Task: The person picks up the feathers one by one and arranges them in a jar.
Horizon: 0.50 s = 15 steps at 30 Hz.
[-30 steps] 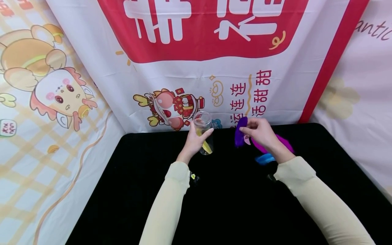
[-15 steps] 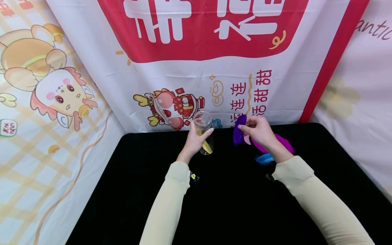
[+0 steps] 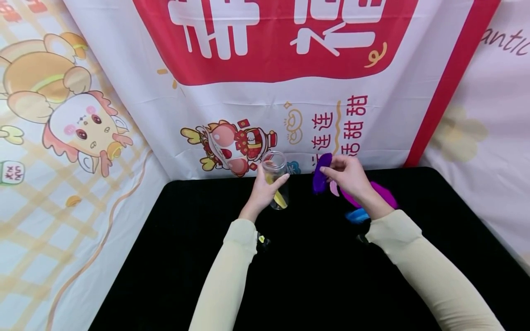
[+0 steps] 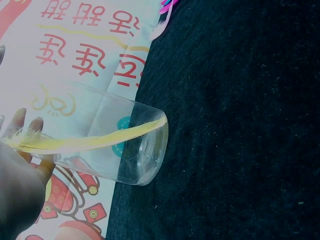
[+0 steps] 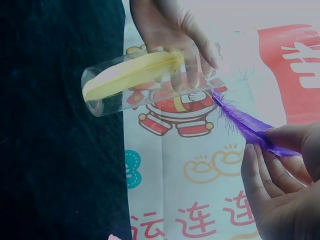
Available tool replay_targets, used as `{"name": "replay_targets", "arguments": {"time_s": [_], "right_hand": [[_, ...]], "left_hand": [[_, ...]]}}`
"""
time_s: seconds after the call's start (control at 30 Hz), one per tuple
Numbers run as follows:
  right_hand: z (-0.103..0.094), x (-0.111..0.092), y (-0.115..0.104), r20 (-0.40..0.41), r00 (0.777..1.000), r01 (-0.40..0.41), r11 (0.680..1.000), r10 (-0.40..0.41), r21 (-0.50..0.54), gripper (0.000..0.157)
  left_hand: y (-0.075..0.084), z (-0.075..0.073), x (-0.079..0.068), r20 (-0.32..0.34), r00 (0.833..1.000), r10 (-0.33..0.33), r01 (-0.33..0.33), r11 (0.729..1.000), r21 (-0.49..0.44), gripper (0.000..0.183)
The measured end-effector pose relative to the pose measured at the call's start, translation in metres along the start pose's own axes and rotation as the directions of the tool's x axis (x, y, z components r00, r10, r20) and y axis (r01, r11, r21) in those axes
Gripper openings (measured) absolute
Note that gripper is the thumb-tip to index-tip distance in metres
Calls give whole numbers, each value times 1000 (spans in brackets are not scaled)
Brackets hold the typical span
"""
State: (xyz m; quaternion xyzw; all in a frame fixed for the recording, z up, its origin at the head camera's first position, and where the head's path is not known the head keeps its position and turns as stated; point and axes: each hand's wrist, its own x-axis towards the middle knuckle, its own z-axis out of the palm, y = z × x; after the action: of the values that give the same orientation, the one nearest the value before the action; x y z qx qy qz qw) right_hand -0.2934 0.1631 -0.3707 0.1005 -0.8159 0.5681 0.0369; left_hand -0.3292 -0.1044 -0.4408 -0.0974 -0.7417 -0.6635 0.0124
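Note:
My left hand (image 3: 262, 192) grips a clear, open-mouthed glass jar (image 3: 274, 162) near the back edge of the table, thumb on its near side. A yellow feather (image 4: 95, 144) stands inside the jar, its quill end at the bottom and its tip up towards the mouth in the wrist views. To the right of the jar, my right hand (image 3: 351, 178) pinches a purple feather (image 3: 321, 178) between thumb and fingertips. In the right wrist view the fluffy end of the purple feather (image 5: 242, 120) points towards the jar's mouth and overlaps its rim area.
Beside and beneath my right forearm lie magenta feathers (image 3: 385, 195), a blue feather (image 3: 358, 216) and a small pink feather (image 3: 334, 188) on the black-covered table (image 3: 306, 276). A printed white and red cloth (image 3: 248, 101) hangs right behind the table's back edge.
My right hand has moved slightly left and up with the purple feather, closer to the jar. The left hand and the jar have stayed in place.

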Motion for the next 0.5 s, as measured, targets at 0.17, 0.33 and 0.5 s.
{"name": "replay_targets", "arguments": {"time_s": [0.17, 0.33, 0.5], "right_hand": [[2, -2, -12, -10, 1000, 16, 1000, -16, 14, 18], [5, -11, -35, -17, 999, 43, 999, -43, 16, 16], [7, -11, -38, -26, 998, 49, 999, -48, 17, 15]], "left_hand": [[1, 0, 0, 15, 1000, 3, -2, 1000, -25, 70], [2, 1, -1, 15, 1000, 18, -18, 1000, -8, 71], [2, 1, -1, 0, 1000, 17, -17, 1000, 14, 72]]}}
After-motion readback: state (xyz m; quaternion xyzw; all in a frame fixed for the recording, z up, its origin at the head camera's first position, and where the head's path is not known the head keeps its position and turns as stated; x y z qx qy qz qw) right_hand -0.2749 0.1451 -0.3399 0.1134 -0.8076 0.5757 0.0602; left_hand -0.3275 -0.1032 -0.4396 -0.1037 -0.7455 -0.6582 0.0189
